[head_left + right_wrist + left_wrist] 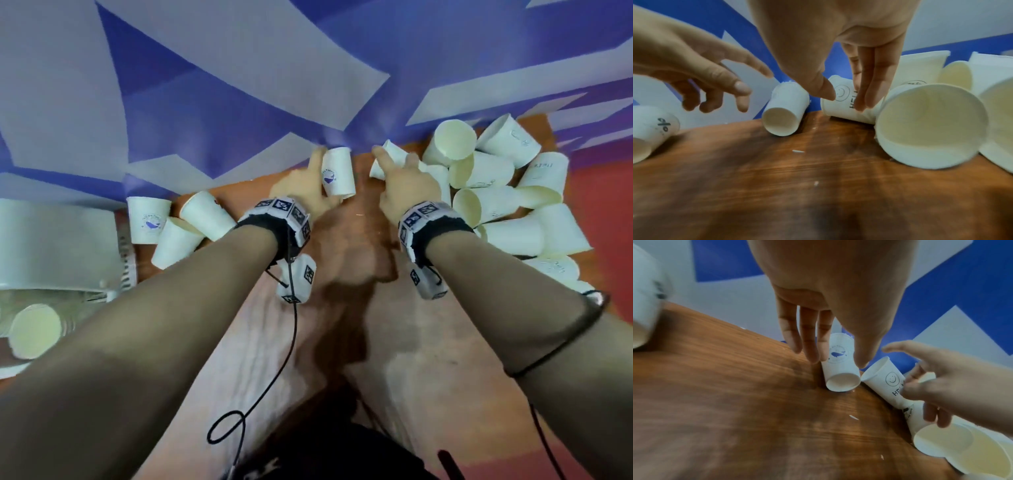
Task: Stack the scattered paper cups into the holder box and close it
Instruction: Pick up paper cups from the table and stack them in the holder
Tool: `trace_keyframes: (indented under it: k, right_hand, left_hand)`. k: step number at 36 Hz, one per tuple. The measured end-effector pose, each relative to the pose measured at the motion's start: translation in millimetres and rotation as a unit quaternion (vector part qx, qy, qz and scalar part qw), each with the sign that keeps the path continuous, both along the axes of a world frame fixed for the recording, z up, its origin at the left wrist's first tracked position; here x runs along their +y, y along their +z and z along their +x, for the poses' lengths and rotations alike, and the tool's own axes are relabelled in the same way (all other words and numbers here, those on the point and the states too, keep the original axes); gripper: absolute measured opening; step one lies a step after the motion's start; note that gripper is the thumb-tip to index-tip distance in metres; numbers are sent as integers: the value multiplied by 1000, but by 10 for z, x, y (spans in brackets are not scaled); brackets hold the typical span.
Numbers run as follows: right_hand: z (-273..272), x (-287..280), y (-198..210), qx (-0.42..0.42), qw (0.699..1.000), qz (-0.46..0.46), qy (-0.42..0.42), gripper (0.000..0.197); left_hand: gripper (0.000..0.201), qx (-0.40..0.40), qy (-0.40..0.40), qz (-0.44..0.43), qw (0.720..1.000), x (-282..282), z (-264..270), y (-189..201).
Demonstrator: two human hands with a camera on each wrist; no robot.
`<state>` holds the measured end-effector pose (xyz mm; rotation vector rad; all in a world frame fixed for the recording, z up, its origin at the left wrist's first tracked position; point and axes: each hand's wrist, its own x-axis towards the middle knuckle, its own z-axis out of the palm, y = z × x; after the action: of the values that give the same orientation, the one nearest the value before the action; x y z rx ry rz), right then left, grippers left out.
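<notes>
Now I am reaching both hands to the far edge of the worktop [735,394]. My left hand [301,185] is spreading its grip, fingers straight, over the whale cup [840,368] lying on its side, touching but not closing. My right hand [407,192] is laying straight fingers on the smiley cup [846,104] just beside it. The holder box [51,246] is lying far left.

From the head we look steeply down over both forearms onto the table [428,359]. Our wrist views sit low, close, facing the blue wall [725,261], sharing the whale cup [840,369].
</notes>
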<state>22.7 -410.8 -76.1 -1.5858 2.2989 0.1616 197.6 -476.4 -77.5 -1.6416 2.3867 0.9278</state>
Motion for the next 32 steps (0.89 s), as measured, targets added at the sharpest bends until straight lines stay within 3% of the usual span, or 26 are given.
trace_keyframes:
  k: [9, 16, 22, 28, 32]
  right_hand:
    - [-186, -189, -237, -17, 999, -17, 27, 61]
    - [-134, -129, -252, -28, 999, -21, 32, 51]
    - [-18, -105, -190, 9, 998, 4, 66, 34]
    - [158, 75, -82, 16, 997, 31, 70, 40]
    - [283, 213, 93, 21, 996, 33, 79, 42]
  left_hand:
    - [83, -13, 6, -22, 1000, -60, -261, -313]
    - [100, -12, 25, 41, 999, -81, -281, -359]
    - [48, -34, -17, 55, 998, -64, -128, -370]
    - [34, -36, -40, 72, 996, 103, 77, -290]
    - [36, -64, -40, 50, 996, 238, 323, -136]
